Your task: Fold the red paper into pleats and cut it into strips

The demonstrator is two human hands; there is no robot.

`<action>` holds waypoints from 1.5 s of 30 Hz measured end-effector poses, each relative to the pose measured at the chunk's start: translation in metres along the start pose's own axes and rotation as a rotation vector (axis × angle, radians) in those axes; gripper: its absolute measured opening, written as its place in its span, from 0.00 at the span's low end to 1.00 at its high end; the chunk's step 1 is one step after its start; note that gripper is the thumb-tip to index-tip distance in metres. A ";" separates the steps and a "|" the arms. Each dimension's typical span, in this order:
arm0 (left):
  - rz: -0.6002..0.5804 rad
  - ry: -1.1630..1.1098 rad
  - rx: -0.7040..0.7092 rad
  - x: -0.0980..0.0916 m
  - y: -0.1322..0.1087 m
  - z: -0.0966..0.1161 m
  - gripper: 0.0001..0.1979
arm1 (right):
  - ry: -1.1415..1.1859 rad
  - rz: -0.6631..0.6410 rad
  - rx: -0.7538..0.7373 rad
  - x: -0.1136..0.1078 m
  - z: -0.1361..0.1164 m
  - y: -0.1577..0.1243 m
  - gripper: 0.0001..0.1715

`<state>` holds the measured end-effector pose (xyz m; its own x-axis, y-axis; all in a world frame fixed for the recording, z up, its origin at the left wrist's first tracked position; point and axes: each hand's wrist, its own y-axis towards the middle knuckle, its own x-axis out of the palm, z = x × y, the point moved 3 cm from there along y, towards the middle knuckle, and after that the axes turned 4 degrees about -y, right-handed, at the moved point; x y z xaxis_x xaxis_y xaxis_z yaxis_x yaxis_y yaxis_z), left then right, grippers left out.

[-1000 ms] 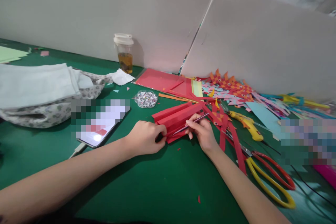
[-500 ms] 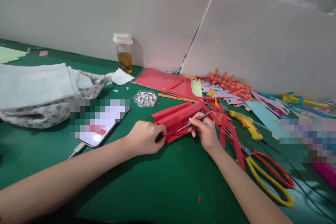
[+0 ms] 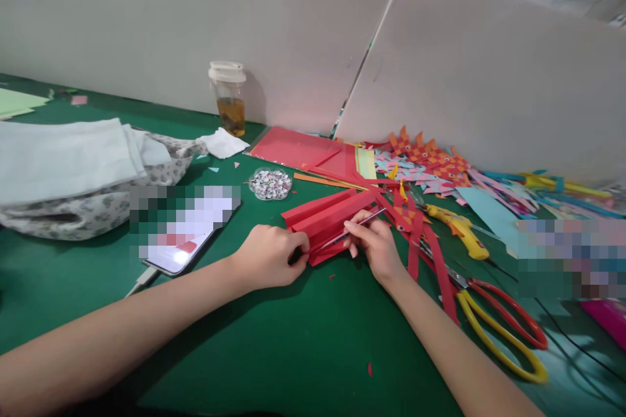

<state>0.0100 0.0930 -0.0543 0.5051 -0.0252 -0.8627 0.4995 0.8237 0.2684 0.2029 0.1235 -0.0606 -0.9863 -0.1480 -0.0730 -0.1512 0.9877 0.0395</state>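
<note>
A red pleated paper (image 3: 327, 214) lies on the green table with its folds running lengthwise. At its near left corner, my left hand (image 3: 274, 257) is closed on the paper's edge between thumb and fingers. My right hand (image 3: 375, 244) pinches a thin, pen-like stick (image 3: 337, 238), its tip resting in a lower fold of the paper near my left fingers. Exactly what kind of tool this is does not show. Beyond my right hand lie red paper strips (image 3: 443, 267) and a woven red-and-orange paper fish (image 3: 405, 215).
To the right lie scissors (image 3: 508, 319) with red and yellow handles and a yellow glue gun (image 3: 462, 231). A phone (image 3: 188, 234), a dish of googly eyes (image 3: 270, 184), a lidded cup (image 3: 229, 101) and a floral cloth bag (image 3: 92, 215) stand left and behind.
My right hand has shifted slightly left and down, and the stick's tip has slid along the fold toward my left hand. My left hand keeps its hold on the paper.
</note>
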 end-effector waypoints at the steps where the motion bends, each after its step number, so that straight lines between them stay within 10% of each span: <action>1: 0.001 0.000 -0.001 0.000 0.000 0.000 0.07 | -0.012 0.009 0.002 -0.001 -0.001 0.000 0.11; 45: -0.004 -0.016 0.001 -0.002 0.000 0.001 0.08 | -0.045 0.076 -0.034 -0.004 -0.003 -0.002 0.12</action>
<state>0.0093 0.0928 -0.0520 0.5145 -0.0376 -0.8567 0.5025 0.8228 0.2657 0.2071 0.1222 -0.0569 -0.9912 -0.0693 -0.1128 -0.0786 0.9937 0.0801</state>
